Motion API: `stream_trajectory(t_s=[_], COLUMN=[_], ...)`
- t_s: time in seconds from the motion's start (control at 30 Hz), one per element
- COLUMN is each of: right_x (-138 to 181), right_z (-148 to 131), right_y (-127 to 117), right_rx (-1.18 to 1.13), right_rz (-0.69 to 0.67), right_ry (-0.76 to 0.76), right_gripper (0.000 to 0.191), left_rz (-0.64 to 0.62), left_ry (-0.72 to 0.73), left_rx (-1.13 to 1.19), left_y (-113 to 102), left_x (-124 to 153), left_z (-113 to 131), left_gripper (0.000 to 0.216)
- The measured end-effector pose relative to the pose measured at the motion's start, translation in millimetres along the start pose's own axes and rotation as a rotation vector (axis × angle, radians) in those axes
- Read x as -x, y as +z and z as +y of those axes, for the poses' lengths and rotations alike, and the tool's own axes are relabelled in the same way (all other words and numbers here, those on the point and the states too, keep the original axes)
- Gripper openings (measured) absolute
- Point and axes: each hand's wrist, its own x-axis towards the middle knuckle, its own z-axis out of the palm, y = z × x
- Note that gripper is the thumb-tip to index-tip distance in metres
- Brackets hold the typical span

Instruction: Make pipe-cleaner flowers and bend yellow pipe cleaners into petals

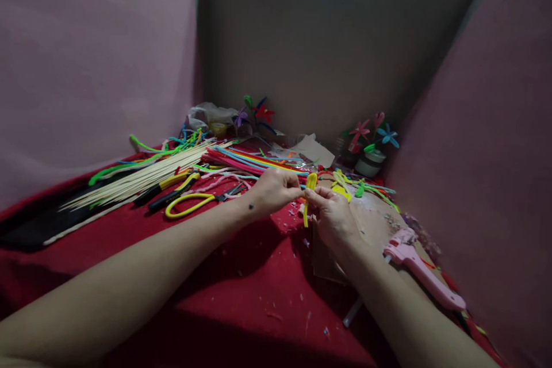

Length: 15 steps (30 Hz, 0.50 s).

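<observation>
Both hands meet above the red cloth (241,276) and pinch a bent yellow pipe cleaner (309,195). My left hand (271,190) grips its upper loop with closed fingertips. My right hand (332,215) holds the same piece from the right, fingers closed, and a yellow tail hangs down between the two hands. More yellow and green pipe cleaner pieces (345,184) lie just behind my right hand.
Bamboo sticks (142,181), a bundle of coloured pipe cleaners (250,161), yellow-handled scissors (194,202) and pliers (170,187) lie at the left. A pink glue gun (420,267) rests on cardboard (375,218) at the right. Finished pipe cleaner flowers (371,138) stand in a pot at the back.
</observation>
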Motion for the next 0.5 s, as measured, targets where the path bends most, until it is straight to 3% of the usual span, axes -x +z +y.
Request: stream_trajectory(t_s=[0.1, 0.2, 0.37, 0.5], right_x=[-2.7, -3.0, 0.8, -0.3], right_z=[0.6, 2.6, 4.9, 7.4], right_y=[-1.3, -1.6, 2.1, 2.0], right_rx=[-0.006, 0.000, 0.027, -0.020], right_rz=[-0.039, -0.074, -0.044, -0.004], right_ry=[0.038, 0.061, 0.063, 0.074], right_gripper=[0.026, 0.022, 0.014, 0.015], left_rz=[-0.022, -0.032, -0.118, -0.023], left_ry=[-0.138, -0.178, -0.182, -0.124], left_rx=[0.267, 0.381, 0.402, 0.289], left_y=[-5.3, -7.8, -1.7, 3.8], left_x=[-4.5, -7.0, -5.9, -3.8], left_z=[-3.9, -8.6, -12.1, -8.5], left_gripper=[0.019, 0.021, 0.014, 0.007])
